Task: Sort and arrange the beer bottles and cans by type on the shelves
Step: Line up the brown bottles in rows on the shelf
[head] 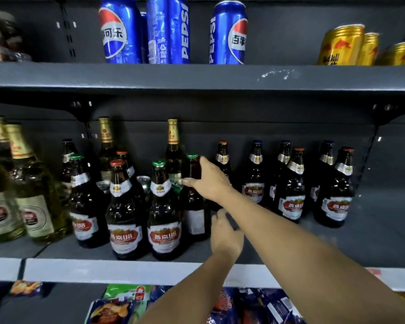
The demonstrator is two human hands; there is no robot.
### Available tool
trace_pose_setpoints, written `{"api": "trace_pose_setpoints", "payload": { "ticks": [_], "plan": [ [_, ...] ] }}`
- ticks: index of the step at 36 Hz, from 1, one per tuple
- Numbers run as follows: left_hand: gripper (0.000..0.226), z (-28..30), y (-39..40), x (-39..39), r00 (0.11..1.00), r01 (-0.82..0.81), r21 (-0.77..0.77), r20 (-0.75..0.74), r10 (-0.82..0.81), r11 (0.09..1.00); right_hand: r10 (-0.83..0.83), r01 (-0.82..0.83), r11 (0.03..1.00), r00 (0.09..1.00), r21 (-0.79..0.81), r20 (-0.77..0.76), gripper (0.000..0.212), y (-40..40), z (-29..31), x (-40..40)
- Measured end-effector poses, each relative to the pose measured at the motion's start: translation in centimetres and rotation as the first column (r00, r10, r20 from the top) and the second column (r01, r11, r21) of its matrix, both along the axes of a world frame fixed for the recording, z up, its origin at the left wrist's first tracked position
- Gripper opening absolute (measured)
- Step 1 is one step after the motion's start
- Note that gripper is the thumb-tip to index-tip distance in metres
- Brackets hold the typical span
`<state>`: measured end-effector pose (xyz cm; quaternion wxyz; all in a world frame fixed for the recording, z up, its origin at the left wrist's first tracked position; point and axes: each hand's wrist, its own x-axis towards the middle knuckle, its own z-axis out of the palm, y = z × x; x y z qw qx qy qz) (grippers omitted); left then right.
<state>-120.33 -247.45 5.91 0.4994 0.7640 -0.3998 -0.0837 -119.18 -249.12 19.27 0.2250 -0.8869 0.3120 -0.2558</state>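
Observation:
On the middle shelf (pixel 126 268) stand several brown beer bottles with red-and-white labels. My right hand (pixel 208 181) grips a green-capped brown bottle (pixel 193 216) at its shoulder, thumb across the front and fingers behind the neck; the bottle's label faces away. My left hand (pixel 225 237) hovers lower, just right of that bottle's base, with fingers relaxed and holding nothing. Left of it stand a green-capped bottle (pixel 164 220) and a red-capped bottle (pixel 123 220). Silver can tops (pixel 143 180) show behind them. A tall gold-foil bottle (pixel 173 150) stands at the back.
More brown bottles (pixel 292 195) stand in a group at the right. Pale green gold-foil bottles (pixel 35 197) fill the left end. The upper shelf carries blue Pepsi cans (pixel 228 33) and gold Red Bull cans (pixel 340 45). Snack bags (pixel 117 305) lie on the shelf below.

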Motion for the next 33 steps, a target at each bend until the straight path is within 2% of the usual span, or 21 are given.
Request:
{"api": "trace_pose_setpoints", "payload": {
  "ticks": [3,5,9,14,17,20,22,24,26,27,29,33],
  "plan": [
    [0.032,0.4,1.1,-0.5,0.997,0.063,0.002,0.032,-0.063,0.998,-0.137,0.136,0.984,0.991,-0.111,-0.001,0.066,-0.2,-0.2,-0.8],
    [0.027,1.2,2.2,-1.2,0.997,0.055,0.011,0.057,-0.055,0.998,-0.239,0.248,0.955,0.968,-0.163,0.075,0.057,-0.8,-0.4,-1.4],
    [0.01,1.0,2.8,-1.7,0.996,-0.012,0.003,0.091,0.012,1.0,-0.42,0.462,0.863,0.881,-0.203,0.218,0.057,-2.2,-0.8,-2.9],
    [0.054,0.9,1.9,-0.8,0.995,-0.086,-0.076,0.037,0.089,0.993,-0.497,0.555,0.812,0.819,-0.179,0.286,0.057,-3.4,-2.3,-3.8],
    [0.091,1.3,0.6,-0.2,1.0,-0.007,0.036,0.003,0.006,0.999,-0.507,0.545,0.816,0.835,-0.193,0.214,0.067,-4.1,-2.0,-3.9],
    [0.103,1.5,-0.8,0.1,0.997,0.018,0.048,-0.072,-0.015,0.999,-0.454,0.452,0.873,0.89,-0.181,0.032,0.075,-5.3,-1.2,-4.5],
    [0.1,1.4,-1.5,0.5,0.996,-0.003,0.053,-0.083,0.007,0.999,-0.378,0.372,0.925,0.921,-0.076,-0.096,0.078,-6.5,-1.3,-5.1],
    [0.092,1.2,-2.0,1.4,0.997,-0.005,0.058,-0.072,0.009,0.998,-0.264,0.284,0.951,0.952,0.124,-0.152,0.076,-7.4,-1.6,-5.8],
    [0.087,1.3,-2.4,2.5,0.996,0.033,0.045,-0.087,-0.029,0.998,-0.15,0.204,0.914,0.973,0.351,-0.175,0.069,-7.7,-2.2,-6.2],
    [0.084,1.4,-2.6,3.2,0.994,0.056,0.037,-0.093,-0.053,0.998,-0.114,0.184,0.905,0.973,0.384,-0.199,0.064,-7.9,-2.6,-6.4],
    [0.079,1.7,-2.8,4.6,0.991,0.104,0.038,-0.085,-0.101,0.994,-0.113,0.179,0.924,0.972,0.337,-0.208,0.058,-8.2,-3.5,-6.2],
    [0.075,2.1,-2.8,6.7,0.978,0.182,0.035,-0.105,-0.178,0.983,-0.198,0.224,0.962,0.965,0.153,-0.17,0.065,-8.4,-4.6,-5.2]
  ]
}}
